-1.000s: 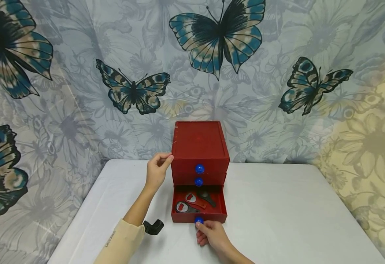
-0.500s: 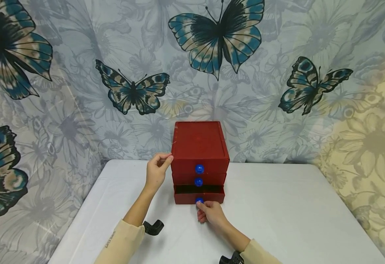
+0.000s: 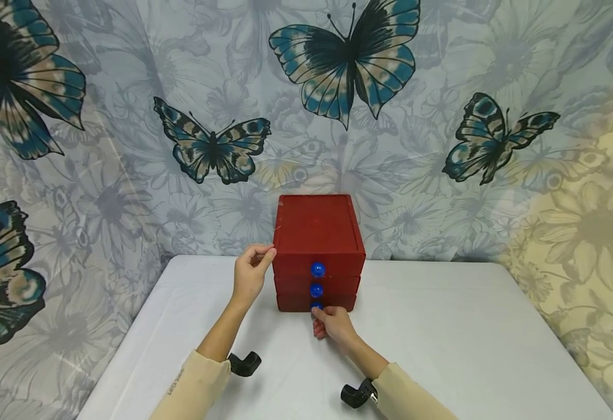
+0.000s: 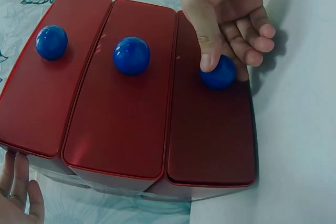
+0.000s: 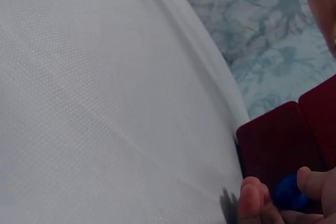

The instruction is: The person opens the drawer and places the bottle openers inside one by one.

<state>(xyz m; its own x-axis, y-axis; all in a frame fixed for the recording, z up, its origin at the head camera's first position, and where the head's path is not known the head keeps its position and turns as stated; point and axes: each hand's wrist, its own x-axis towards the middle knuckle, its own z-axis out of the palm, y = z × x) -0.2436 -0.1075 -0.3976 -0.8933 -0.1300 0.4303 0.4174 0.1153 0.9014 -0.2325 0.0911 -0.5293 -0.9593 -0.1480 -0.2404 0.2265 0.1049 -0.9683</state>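
A red cabinet (image 3: 316,224) of three stacked drawers stands at the back of the table, each drawer front with a round blue knob. All the drawers sit pushed in. The bottom drawer (image 4: 212,135) has its blue knob (image 4: 218,73) pinched between thumb and fingers of my right hand (image 3: 336,325). My left hand (image 3: 249,273) rests its fingertips against the cabinet's upper left side; in the left wrist view its fingers (image 4: 20,179) touch the side near the top drawer (image 4: 44,93). Whatever lies inside the drawers is hidden.
A white cloth covers the table (image 3: 442,338). Behind it hangs a butterfly-patterned fabric (image 3: 390,175). Black wrist cameras stick out from both sleeves, the left camera (image 3: 245,364) and the right camera (image 3: 356,395).
My right hand has pushed the bottom drawer inward from its pulled-out position, and the bottle openers in it have gone from sight. The left hand stays at the cabinet's side.
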